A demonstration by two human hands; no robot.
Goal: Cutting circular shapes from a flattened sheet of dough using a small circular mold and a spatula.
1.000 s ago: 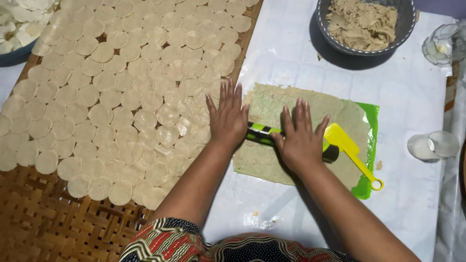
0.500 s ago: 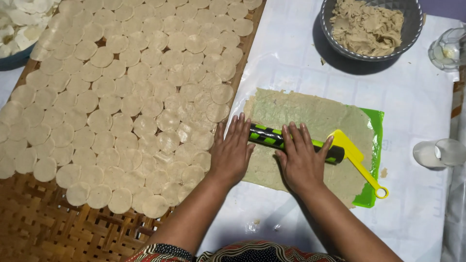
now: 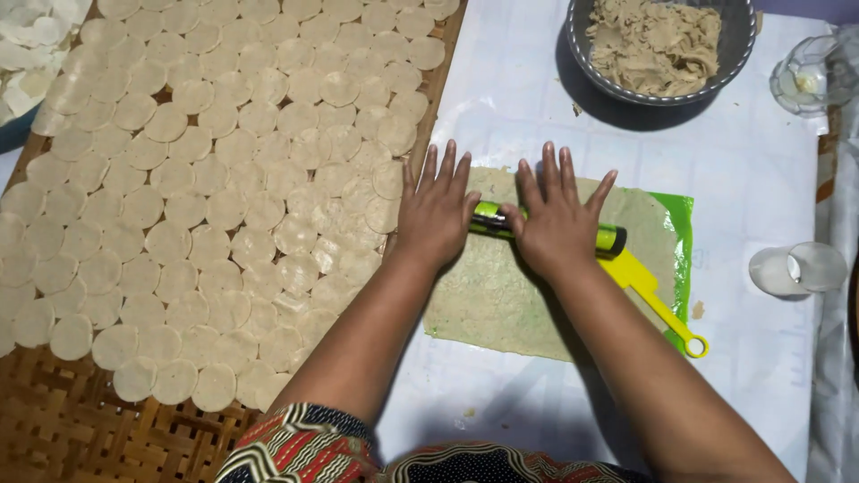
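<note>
My left hand and my right hand lie flat, fingers spread, on a green and black cylindrical roller that rests across a thin sheet of beige dough. The dough lies on a green plastic sheet. A yellow flat tool with a ring handle pokes out from under my right hand toward the lower right. Most of the roller is hidden under my palms.
A woven bamboo tray on the left holds several rows of round dough discs. A grey bowl of dough lumps sits at the top right. A glass and a small round cutter cup stand at the right.
Both hands have pushed the roller away from me, toward the far edge of the dough sheet, after drawing it closer half a second ago.
</note>
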